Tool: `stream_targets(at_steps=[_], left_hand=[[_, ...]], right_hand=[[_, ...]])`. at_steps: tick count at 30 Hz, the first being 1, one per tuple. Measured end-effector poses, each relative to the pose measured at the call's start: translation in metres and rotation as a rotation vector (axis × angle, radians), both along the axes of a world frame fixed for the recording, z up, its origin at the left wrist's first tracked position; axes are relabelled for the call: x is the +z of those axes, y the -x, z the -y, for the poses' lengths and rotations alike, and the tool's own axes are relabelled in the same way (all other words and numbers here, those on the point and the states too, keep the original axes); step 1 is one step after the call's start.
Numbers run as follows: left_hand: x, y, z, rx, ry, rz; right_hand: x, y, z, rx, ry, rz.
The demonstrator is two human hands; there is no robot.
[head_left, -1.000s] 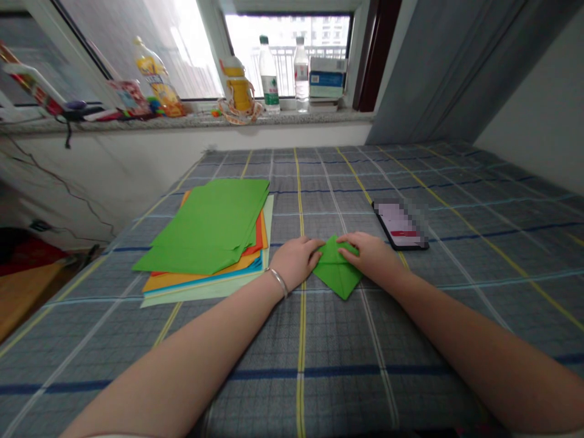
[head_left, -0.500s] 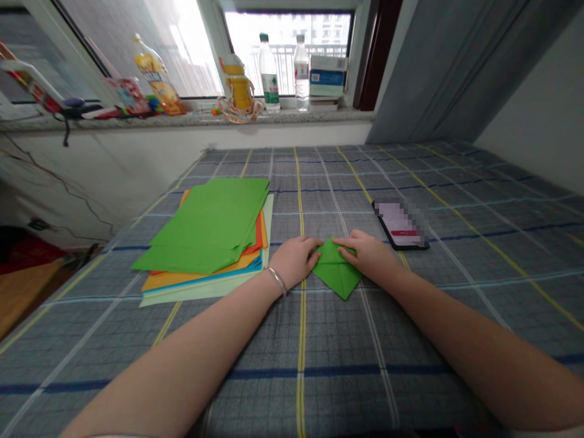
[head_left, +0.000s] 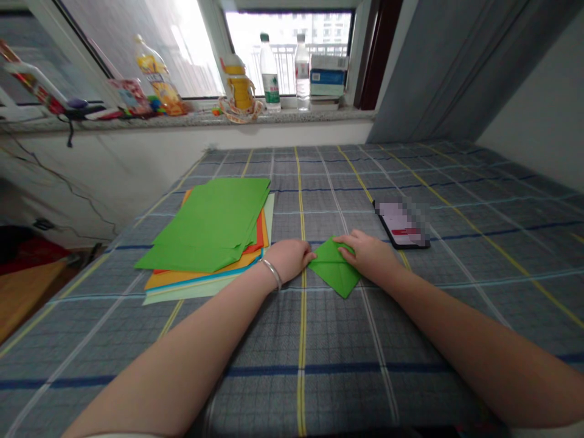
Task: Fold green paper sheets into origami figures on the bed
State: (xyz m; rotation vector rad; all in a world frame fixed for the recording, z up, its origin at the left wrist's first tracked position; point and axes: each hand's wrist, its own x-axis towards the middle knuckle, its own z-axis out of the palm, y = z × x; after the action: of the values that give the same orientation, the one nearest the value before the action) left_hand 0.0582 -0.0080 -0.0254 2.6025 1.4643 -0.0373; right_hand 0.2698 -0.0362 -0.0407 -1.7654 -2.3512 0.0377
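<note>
A small green folded paper [head_left: 335, 271], roughly diamond-shaped with a crease across it, lies on the checked cloth [head_left: 255, 340]. At its left corner, my left hand [head_left: 290, 260], with a silver bangle at the wrist, is closed with thumb and fingertips pinching the corner. My right hand [head_left: 368, 252] grips the upper right edge, its fingers on top of the paper and the thumb beside them. The fingers partly cover that edge.
Left of my hands lies a stack of coloured sheets [head_left: 214, 219], green on top. A phone [head_left: 400, 225] rests to the right. Bottles [head_left: 270, 79], a yellow cup [head_left: 238, 85] and boxes [head_left: 327, 79] stand on the windowsill at the back.
My left hand has shifted slightly left to the paper's left corner, its fingers more curled, uncovering more of the upper left edge. The right hand stays nearly still.
</note>
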Motion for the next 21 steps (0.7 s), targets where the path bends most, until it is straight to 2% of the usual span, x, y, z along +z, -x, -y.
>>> stream_targets(at_steps=[5, 13, 18, 21], left_hand=[[0.001, -0.004, 0.006, -0.074, -0.114, -0.127], [0.003, 0.005, 0.011, -0.036, -0.097, -0.160], [0.008, 0.019, 0.000, -0.093, 0.086, 0.000], [0.006, 0.018, -0.002, 0.010, 0.070, 0.149]], right_hand=[[-0.001, 0.000, -0.001, -0.001, 0.012, 0.006], [-0.002, 0.000, -0.001, -0.005, -0.002, 0.019], [-0.003, 0.000, -0.002, 0.002, -0.004, 0.021], [-0.003, 0.000, -0.001, -0.002, -0.006, 0.026]])
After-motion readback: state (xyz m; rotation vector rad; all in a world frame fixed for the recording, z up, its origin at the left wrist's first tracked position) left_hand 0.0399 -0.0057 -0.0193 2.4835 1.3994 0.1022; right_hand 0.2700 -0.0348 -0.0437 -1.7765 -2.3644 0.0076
